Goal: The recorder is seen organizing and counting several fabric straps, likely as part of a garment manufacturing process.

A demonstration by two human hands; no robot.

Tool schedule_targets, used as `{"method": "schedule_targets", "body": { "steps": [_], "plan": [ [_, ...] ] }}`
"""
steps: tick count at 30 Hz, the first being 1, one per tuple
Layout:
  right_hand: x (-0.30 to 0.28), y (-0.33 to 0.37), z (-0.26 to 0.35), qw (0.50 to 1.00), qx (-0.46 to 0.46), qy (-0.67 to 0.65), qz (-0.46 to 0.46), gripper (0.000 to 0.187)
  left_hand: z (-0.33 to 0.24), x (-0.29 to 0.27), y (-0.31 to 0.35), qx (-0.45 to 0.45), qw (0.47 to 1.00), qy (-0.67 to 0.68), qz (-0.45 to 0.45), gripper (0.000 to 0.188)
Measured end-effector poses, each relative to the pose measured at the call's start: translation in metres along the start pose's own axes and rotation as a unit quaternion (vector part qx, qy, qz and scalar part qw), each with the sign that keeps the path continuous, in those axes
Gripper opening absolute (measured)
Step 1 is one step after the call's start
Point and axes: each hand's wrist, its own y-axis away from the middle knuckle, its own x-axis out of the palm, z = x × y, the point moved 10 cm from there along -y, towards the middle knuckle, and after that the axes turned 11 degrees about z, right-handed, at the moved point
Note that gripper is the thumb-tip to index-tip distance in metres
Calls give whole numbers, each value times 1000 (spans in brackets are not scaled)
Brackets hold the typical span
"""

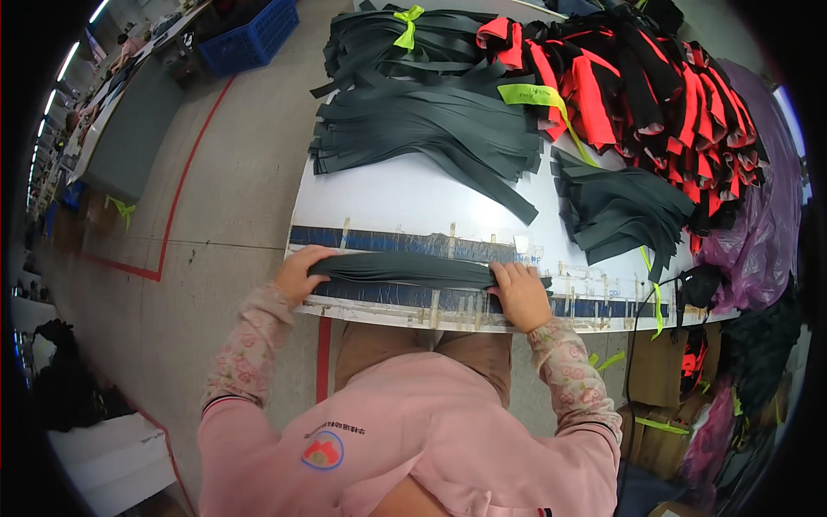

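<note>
A pink shirt [388, 439] with a round chest badge [322, 451] fills the foreground, its wearer at a white surface [422, 202], floral sleeves [245, 353] running down to the wrists. The left hand [299, 274] has its fingers and thumb closed on the left end of a bundle [396, 270] of dark green-grey strips. The right hand [519, 297] grips it near the other end — fingers over the top, thumb at the near edge — with a short tip showing beyond. The bundle lies crosswise along the front of the surface, between two dark bands [375, 298] covered with clear tape.

Behind it spreads a loose pile [422, 125] of similar strips, a few ends trailing toward the right hand. Farther back, a second pile [362, 39] wears a yellow tie [408, 28]; a third [616, 202] fans out to the right. Red-and-black pieces [637, 86] are heaped at the far right, a yellow ribbon [530, 95] at their left side and purple plastic [745, 258] bulging beside them. Cardboard boxes [656, 366] stand low on the right. At left — a red line [185, 194] across the floor [237, 207] and, farther off, a blue crate [250, 39].
</note>
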Motion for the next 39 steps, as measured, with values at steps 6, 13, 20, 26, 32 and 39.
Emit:
{"method": "schedule_targets", "body": {
  "steps": [6, 13, 20, 26, 32, 39],
  "plan": [
    [1, 22, -24, 999, 29, 5, 17, 47, 8, 1, 13, -1, 997, 9, -80, 42],
    [-9, 37, -40, 997, 75, -2, 36, 52, 1, -14, 14, 35, 992, 17, -118, 40],
    [2, 34, -43, 997, 58, 39, 35, 52, 13, -5, 6, 1, 997, 21, -74, 40],
    [-8, 38, -60, 990, 55, -124, 30, 46, 9, -11, 0, -7, 999, 4, -33, 40],
    [3, 3, -72, 837, 64, -527, 134, 41, 100, -47, -9, -133, 927, 347, 53, 48],
    [46, -40, -95, 812, 142, -527, 207, 37, 170, -41, -28, -259, 900, 350, 25, 54]
  ]
}}
